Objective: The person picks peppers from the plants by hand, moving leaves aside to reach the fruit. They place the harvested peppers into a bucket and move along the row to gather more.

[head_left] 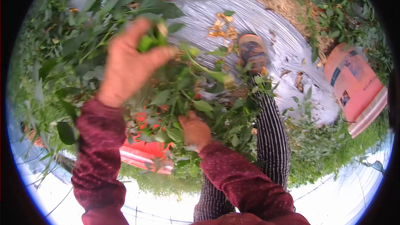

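Observation:
My left hand [127,64], slightly blurred, is raised over the leaves at the left. Its thumb and fingers curl round a bright green pepper [146,43], partly hidden by the hand. Lower and nearer my body, my right hand [195,132] is closed among the leaves of a bushy green plant [183,85]. Stems and leaves rise from its fingers, whose tips are hidden. Just left of that hand, a red bucket [143,152] is partly covered by foliage.
A pinkish-red bucket [354,83] with printed labels stands at the right. Silvery plastic sheeting [233,4] covers the soil ahead, with dry leaves [222,27] on it. My shoe [253,52] rests beside the plant. Dense plants [46,37] fill the left side.

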Demonstrator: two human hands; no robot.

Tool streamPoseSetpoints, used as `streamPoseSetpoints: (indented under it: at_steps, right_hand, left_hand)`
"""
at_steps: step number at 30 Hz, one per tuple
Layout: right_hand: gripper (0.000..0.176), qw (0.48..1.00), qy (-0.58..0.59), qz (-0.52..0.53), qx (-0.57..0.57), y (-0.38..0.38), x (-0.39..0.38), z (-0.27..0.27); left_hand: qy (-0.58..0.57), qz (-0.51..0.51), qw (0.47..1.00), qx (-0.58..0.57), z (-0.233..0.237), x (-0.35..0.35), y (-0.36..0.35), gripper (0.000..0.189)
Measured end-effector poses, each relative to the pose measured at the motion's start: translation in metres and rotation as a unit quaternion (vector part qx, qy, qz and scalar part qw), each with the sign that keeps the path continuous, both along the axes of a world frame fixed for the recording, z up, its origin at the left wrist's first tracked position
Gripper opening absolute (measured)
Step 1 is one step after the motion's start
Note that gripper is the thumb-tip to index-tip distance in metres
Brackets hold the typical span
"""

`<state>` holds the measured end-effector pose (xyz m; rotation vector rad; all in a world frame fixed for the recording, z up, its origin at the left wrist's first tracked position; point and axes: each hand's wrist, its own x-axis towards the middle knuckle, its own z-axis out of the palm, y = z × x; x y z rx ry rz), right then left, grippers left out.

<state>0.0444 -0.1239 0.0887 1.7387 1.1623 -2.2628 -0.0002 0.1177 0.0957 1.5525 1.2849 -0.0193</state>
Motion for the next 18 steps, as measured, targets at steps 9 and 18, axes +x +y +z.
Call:
streamPoseSetpoints:
  at_steps: [9, 18]
  right_hand:
    - [0.040, 1.000, -0.017, -0.001, 0.025, -0.005, -0.013, 0.008]
    - [0.039, 0.999, -0.037, -0.001, 0.033, -0.003, -0.013, 0.009]
  left_hand:
    - [0.147, -0.008, 0.977, -0.156, -0.068, -0.004, 0.042, 0.078]
    - [0.413, -0.097, 0.880, -0.212, -0.168, -0.061, -0.051, 0.070]
